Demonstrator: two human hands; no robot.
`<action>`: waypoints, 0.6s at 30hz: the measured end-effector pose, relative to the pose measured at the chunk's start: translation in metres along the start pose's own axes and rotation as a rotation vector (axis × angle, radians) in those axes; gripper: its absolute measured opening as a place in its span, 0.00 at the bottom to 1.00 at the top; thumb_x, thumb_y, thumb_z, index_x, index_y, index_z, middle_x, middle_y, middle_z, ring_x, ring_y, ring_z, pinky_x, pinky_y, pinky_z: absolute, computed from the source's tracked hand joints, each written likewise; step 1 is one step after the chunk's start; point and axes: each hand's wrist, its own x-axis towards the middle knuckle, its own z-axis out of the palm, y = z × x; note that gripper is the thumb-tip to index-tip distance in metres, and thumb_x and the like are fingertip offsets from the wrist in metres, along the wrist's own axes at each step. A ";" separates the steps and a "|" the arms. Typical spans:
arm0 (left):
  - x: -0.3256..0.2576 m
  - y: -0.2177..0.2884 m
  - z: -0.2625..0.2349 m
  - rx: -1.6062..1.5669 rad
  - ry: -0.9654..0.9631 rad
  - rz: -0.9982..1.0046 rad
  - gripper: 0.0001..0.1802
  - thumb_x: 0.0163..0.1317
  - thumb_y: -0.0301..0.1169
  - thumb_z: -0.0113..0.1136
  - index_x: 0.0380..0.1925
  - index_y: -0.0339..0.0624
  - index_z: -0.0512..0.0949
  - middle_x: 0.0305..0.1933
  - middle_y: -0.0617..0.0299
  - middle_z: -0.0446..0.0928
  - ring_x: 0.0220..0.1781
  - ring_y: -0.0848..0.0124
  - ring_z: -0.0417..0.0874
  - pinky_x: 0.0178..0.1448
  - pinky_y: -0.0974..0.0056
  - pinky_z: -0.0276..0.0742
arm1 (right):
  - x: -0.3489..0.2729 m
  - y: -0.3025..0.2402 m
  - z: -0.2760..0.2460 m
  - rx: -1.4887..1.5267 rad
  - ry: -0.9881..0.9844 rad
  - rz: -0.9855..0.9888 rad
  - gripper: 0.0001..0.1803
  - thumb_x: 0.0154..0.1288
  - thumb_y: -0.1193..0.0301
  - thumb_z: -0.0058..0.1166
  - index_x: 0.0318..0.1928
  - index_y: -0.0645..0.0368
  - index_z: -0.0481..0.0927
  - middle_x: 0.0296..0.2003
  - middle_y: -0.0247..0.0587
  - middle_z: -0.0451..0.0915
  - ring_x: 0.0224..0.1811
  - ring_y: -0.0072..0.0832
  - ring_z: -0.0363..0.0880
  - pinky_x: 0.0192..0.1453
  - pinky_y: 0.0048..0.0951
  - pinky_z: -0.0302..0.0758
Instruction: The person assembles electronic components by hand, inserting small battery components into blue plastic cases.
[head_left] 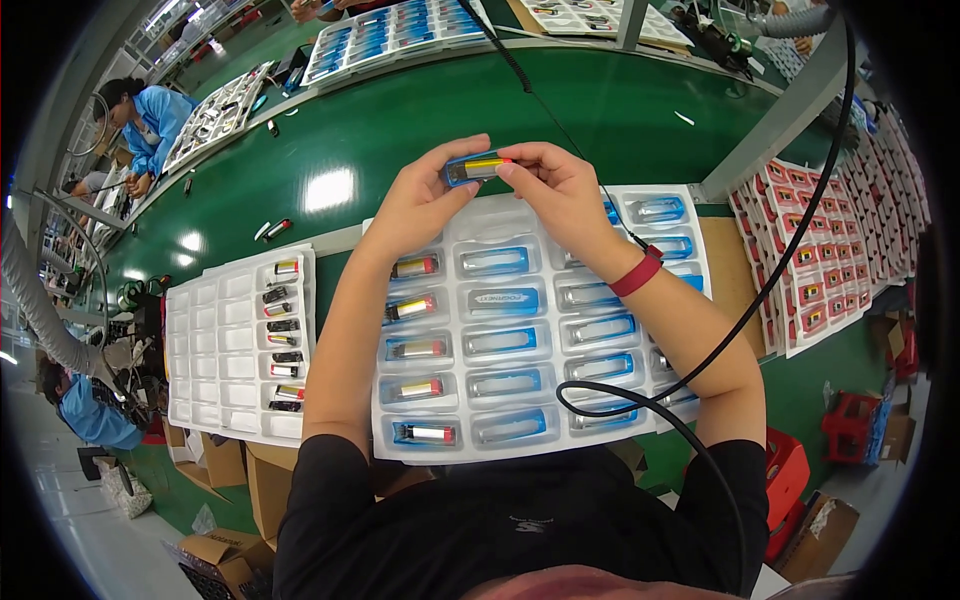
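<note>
A translucent blue plastic casing [456, 172] is held above the green work surface, between both hands. Inside or against it lies a yellow-and-silver battery cell [482, 167] with a red end. My left hand [422, 200] grips the casing's left end between thumb and fingers. At the other end, my right hand [562, 195] pinches the red-ended side with thumb and forefinger. Just below the hands is a white moulded tray [497, 224]. Its middle and right columns carry blue casings [502, 340], while the left column has casings with cells [424, 433]. My forearms cover parts of it.
A red wrist strap [640, 271] with a black cord [785, 285] loops over the tray. Left stands another white tray [205, 350] with cells in one column. Stacked trays of red parts [818, 240] rise at right. Co-workers in blue [160, 120] sit at left.
</note>
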 end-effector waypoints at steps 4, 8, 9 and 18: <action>-0.001 0.001 -0.003 -0.068 -0.030 -0.041 0.27 0.68 0.14 0.55 0.67 0.35 0.70 0.66 0.55 0.75 0.64 0.68 0.79 0.70 0.64 0.74 | 0.000 0.000 0.000 -0.052 0.019 0.010 0.12 0.72 0.75 0.61 0.53 0.64 0.83 0.40 0.33 0.85 0.39 0.15 0.80 0.44 0.19 0.77; -0.003 0.007 -0.003 -0.147 -0.056 -0.074 0.27 0.69 0.15 0.56 0.68 0.35 0.70 0.63 0.54 0.76 0.63 0.67 0.80 0.69 0.63 0.75 | -0.003 -0.001 0.001 -0.038 0.026 -0.022 0.12 0.72 0.74 0.61 0.52 0.64 0.84 0.40 0.34 0.86 0.38 0.15 0.81 0.45 0.19 0.78; -0.004 0.009 -0.003 -0.151 -0.061 -0.077 0.26 0.69 0.16 0.56 0.68 0.35 0.70 0.63 0.54 0.77 0.63 0.67 0.80 0.69 0.63 0.75 | -0.002 -0.001 0.001 -0.039 0.026 -0.024 0.12 0.72 0.74 0.61 0.52 0.64 0.84 0.40 0.34 0.86 0.38 0.15 0.81 0.45 0.19 0.78; -0.006 0.008 0.002 -0.063 -0.011 0.027 0.22 0.73 0.21 0.54 0.66 0.37 0.73 0.61 0.54 0.77 0.57 0.68 0.83 0.64 0.63 0.80 | 0.002 0.000 -0.004 0.198 0.095 0.132 0.12 0.73 0.70 0.60 0.50 0.64 0.84 0.37 0.32 0.84 0.33 0.16 0.76 0.42 0.18 0.74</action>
